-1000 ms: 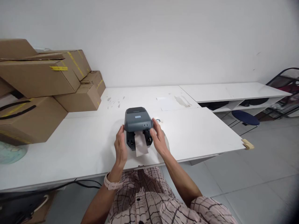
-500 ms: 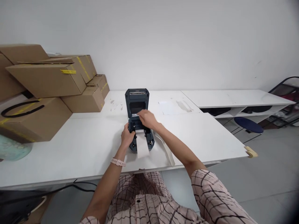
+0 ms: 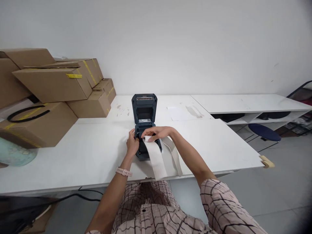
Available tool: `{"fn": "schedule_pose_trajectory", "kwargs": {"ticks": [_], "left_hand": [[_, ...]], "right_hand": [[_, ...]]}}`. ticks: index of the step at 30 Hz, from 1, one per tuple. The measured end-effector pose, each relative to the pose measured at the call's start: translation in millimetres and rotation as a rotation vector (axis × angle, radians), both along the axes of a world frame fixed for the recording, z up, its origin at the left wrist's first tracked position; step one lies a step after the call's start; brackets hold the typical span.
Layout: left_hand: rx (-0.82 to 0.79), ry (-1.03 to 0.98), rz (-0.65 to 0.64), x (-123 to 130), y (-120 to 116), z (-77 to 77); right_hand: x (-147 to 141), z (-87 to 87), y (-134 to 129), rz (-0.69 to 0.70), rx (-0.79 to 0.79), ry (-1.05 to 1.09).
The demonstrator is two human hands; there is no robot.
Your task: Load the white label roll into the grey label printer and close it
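A dark label printer (image 3: 144, 109) stands on the white table with its lid raised. My left hand (image 3: 132, 143) grips the left side of its base, the thumb over the inner edge. Above the printer's open bay, my right hand (image 3: 157, 132) has its fingers closed round a small white paper roll (image 3: 147, 139). From the roll a wide paper strip (image 3: 157, 161) hangs down toward the table's front edge. Another curled, off-white strip (image 3: 175, 156) lies to the right of the printer, partly behind my right forearm.
Cardboard boxes (image 3: 52, 86) are stacked at the left, with a black handle (image 3: 28, 113) and a pale green object (image 3: 16, 154) nearby. A paper sheet (image 3: 176, 113) lies behind right. Tape (image 3: 267, 162) hangs at the right corner; a blue stool (image 3: 264, 131) stands beyond.
My right hand has come down from near the lid's hinge and now holds the paper roll, raised out of the bay. The strip reaches lower and further right. My left hand stays on the printer.
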State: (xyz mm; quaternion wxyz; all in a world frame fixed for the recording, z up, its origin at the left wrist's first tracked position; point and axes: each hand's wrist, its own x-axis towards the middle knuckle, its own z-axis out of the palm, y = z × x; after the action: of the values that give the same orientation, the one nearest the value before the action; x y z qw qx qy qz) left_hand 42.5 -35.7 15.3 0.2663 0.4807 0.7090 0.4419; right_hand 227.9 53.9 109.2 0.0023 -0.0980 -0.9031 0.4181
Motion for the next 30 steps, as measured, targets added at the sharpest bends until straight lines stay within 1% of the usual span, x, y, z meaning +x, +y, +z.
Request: {"fn": "schedule_pose_trajectory", "kwargs": {"ticks": [2, 3, 4, 5, 6, 7, 8, 9, 10, 12, 13, 15, 17, 19, 21, 22, 23, 25, 28, 30], "left_hand": [[0.016, -0.009, -0.004, 0, 0, -1.4], [0.020, -0.010, -0.003, 1, -1, -1.7], [0.023, -0.010, -0.002, 1, -1, -1.9], [0.023, -0.006, 0.000, 1, -1, -1.9], [0.022, 0.004, 0.003, 2, -1, -1.8], [0.017, 0.019, 0.007, 2, -1, -1.6], [0.013, 0.037, 0.011, 2, -1, -1.5], [0.008, 0.056, 0.012, 3, -1, -1.2], [0.000, 0.073, 0.014, 3, -1, -0.9], [-0.012, 0.098, 0.012, 4, -1, 0.1], [-0.017, 0.106, 0.011, 4, -1, 0.8], [-0.026, 0.116, 0.011, 5, -1, 2.2], [-0.041, 0.123, 0.012, 6, -1, 3.2], [-0.056, 0.123, 0.013, 6, -1, 3.2], [-0.059, 0.112, 0.012, 5, -1, 2.0], [-0.055, 0.104, 0.012, 5, -1, 1.0], [-0.049, 0.097, 0.012, 5, -1, 0.0], [-0.037, 0.087, 0.012, 4, 0, -2.0], [-0.034, 0.086, 0.021, 3, 2, -4.3], [-0.031, 0.076, 0.024, 2, 3, -6.3]], "right_hand": [[44, -1.9, -12, 0.008, -0.256, 0.313], [69, -7.5, -21, -0.036, -0.332, 0.462], [96, -15.8, -32, -0.111, -0.369, 0.616], [124, -25.7, -45, -0.228, -0.384, 0.781], [150, -36.3, -57, -0.412, -0.389, 0.929], [174, -46.5, -69, -0.574, -0.385, 0.991], [195, -55.4, -80, -0.694, -0.378, 1.005], [211, -62.5, -88, -0.765, -0.374, 0.947], [222, -68.0, -92, -0.807, -0.369, 0.847], [229, -75.8, -93, -0.824, -0.355, 0.603], [226, -79.8, -89, -0.823, -0.344, 0.498], [211, -91.5, -78, -0.838, -0.329, 0.393], [193, -109.0, -65, -0.849, -0.344, 0.392], [179, -128.2, -54, -0.857, -0.376, 0.440], [172, -142.5, -48, -0.851, -0.399, 0.475], [171, -146.3, -46, -0.840, -0.402, 0.476], [173, -147.6, -45, -0.822, -0.404, 0.462], [181, -143.0, -43, -0.770, -0.420, 0.404], [196, -124.1, -32, -0.725, -0.465, 0.369], [199, -109.5, -14, -0.739, -0.452, 0.400]]}}
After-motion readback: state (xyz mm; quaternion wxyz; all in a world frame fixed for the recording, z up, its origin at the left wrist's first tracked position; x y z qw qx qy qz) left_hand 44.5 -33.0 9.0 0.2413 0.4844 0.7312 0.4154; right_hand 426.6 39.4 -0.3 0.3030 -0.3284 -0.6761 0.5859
